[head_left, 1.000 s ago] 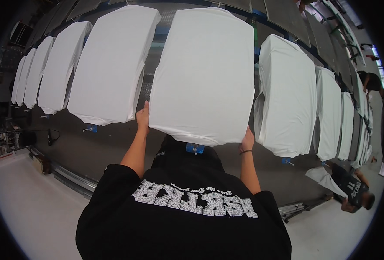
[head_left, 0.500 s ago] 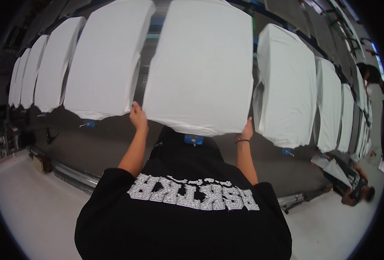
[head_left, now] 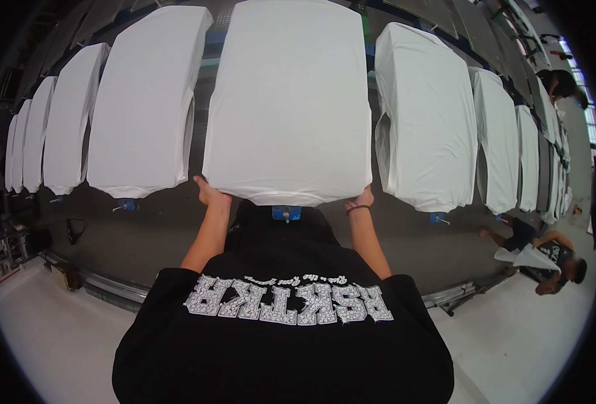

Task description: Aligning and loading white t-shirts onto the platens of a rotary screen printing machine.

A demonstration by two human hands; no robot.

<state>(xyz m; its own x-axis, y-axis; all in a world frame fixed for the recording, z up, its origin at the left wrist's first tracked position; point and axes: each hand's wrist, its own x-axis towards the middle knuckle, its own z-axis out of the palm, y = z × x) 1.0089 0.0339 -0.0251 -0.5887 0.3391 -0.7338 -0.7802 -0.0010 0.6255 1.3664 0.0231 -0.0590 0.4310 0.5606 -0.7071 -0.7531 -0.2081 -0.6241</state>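
In front of me a white T-shirt (head_left: 288,108) is stretched flat over a long board, its near edge bunched in small folds. My left hand (head_left: 213,194) is at the near left corner of this shirt, thumb stretched away from the cloth and the other fingers tucked out of sight under the edge. At the near right corner my right hand (head_left: 361,200), with a dark band at the wrist, touches the cloth. Its fingers are mostly hidden under the shirt. A blue metal clamp (head_left: 286,213) shows below the middle of the near edge.
More boards covered in white shirts stand close on both sides, such as a left one (head_left: 146,101) and a creased right one (head_left: 427,121). At the far right a person (head_left: 547,259) holds white cloth. Metal rails (head_left: 106,283) run along the floor behind me.
Both hands have shifted from the side edges of the shirt to under its near corners. My left thumb has spread away. The view has moved slightly, and the person at right has moved.
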